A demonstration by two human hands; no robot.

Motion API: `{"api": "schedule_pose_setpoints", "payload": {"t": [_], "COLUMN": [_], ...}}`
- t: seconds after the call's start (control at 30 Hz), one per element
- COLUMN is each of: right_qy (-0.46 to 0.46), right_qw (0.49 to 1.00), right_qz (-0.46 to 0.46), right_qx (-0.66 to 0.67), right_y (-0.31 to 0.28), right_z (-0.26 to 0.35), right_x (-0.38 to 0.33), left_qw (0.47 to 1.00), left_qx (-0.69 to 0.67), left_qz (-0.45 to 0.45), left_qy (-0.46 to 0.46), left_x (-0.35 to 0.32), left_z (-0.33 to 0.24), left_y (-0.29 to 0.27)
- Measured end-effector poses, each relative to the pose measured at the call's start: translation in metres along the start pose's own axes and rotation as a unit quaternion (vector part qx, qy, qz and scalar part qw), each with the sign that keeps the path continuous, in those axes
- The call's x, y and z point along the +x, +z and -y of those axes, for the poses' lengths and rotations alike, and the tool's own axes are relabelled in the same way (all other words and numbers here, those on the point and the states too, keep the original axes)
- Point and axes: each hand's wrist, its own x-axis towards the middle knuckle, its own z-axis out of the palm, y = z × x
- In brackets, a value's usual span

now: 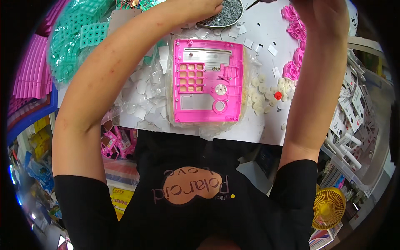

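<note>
My left hand [200,9] reaches to the far edge of the table, over a round metal bowl [241,18] of small grey screws [227,16]. Its fingers are curled together at the screws; whatever is between them is hidden. My right hand [318,14] is at the top right, cut off by the picture's edge, so its fingers cannot be made out. A thin dark pointed tool [253,4] shows between the two hands. Between my forearms lies a pink plastic casing panel [210,106] with a grid of square openings, resting on a plastic-wrapped pad [170,112].
White round pieces [260,89] and a red one [278,96] lie right of the panel, below pink moulded parts [291,70]. Small white squares [141,87] scatter left. Green trays [93,34] and stacked pink parts [31,68] stand left; a bin of white parts [375,158] stands right.
</note>
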Motion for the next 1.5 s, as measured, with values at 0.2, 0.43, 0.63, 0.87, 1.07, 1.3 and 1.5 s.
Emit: {"api": "schedule_pose_setpoints", "payload": {"t": [0.2,0.43,0.63,0.87,1.07,1.3,1.5], "right_qy": [0.071,0.013,-0.013,0.002,-0.001,0.022,0.007], "right_qw": [0.992,0.995,0.989,0.982,0.986,0.989,0.992], "right_qz": [-0.102,-0.028,-0.009,-0.01,-0.014,-0.028,-0.046], "right_qx": [0.035,0.1,0.147,0.19,0.165,0.146,0.12], "right_y": [0.022,-0.001,0.047,0.072,0.078,0.075,0.052], "right_z": [0.009,0.006,0.021,0.025,0.021,0.023,0.016], "right_x": [-0.031,-0.106,-0.14,-0.14,-0.137,-0.14,-0.147], "left_qw": [0.995,0.965,0.923,0.89,0.885,0.913,0.96], "left_qx": [-0.047,-0.231,-0.357,-0.429,-0.437,-0.374,-0.247], "left_qz": [-0.083,-0.121,-0.133,-0.155,-0.159,-0.163,-0.091], "left_qy": [-0.008,0.004,0.056,0.007,0.01,0.018,0.098], "left_x": [-0.005,-0.06,-0.17,-0.188,-0.185,-0.178,-0.177], "left_z": [0.002,-0.026,-0.106,-0.122,-0.119,-0.114,-0.106], "left_y": [-0.008,-0.036,-0.056,-0.048,-0.048,-0.045,-0.03]}}
